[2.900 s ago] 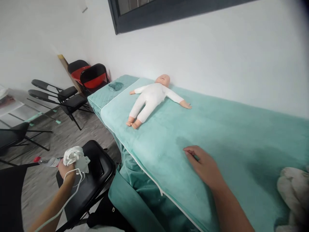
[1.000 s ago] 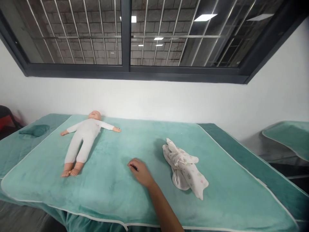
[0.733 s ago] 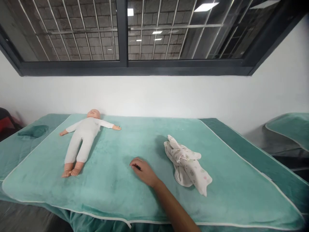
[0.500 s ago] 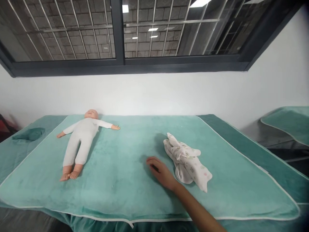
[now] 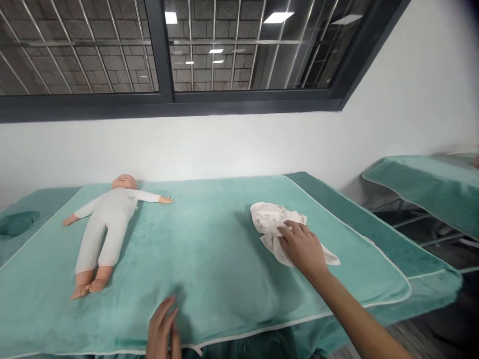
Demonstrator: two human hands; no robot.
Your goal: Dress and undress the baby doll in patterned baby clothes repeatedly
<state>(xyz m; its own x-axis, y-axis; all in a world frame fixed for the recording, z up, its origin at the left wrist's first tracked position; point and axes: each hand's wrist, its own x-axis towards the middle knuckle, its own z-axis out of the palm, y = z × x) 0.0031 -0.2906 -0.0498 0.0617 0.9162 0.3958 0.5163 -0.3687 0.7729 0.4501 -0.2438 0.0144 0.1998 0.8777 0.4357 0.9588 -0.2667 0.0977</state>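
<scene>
nearest, at the bottom edge, the left hand (image 5: 163, 331) is above the front border of the green bed (image 5: 209, 249), its fingers loosely bent and a little apart. its palm is hidden, so i cannot tell whether it is closed around anything, nor whether its fingertips touch the cover.

a little farther in and to the right, the right hand (image 5: 305, 249) comes in palm down, its fingers curled narrow on a white cloth (image 5: 271, 219) with a small print. the cloth lies bunched on the right half of the bed, one end pointing left past the fingertips and a loose corner showing on the other side of the hand.

well to the left, a baby doll (image 5: 112, 214) in a white suit lies on its back, arms spread, legs together, bare feet toward the near side and head close to the wall (image 5: 209, 144).

to the right, past the bed's darker end, a second green-covered bed (image 5: 422, 184) stands apart.

farthest, above the wall, runs a dark window frame (image 5: 224, 107); behind its glass are metal bars (image 5: 224, 43) and a brick surface (image 5: 222, 75), with bright lights (image 5: 279, 18) showing in the panes.
</scene>
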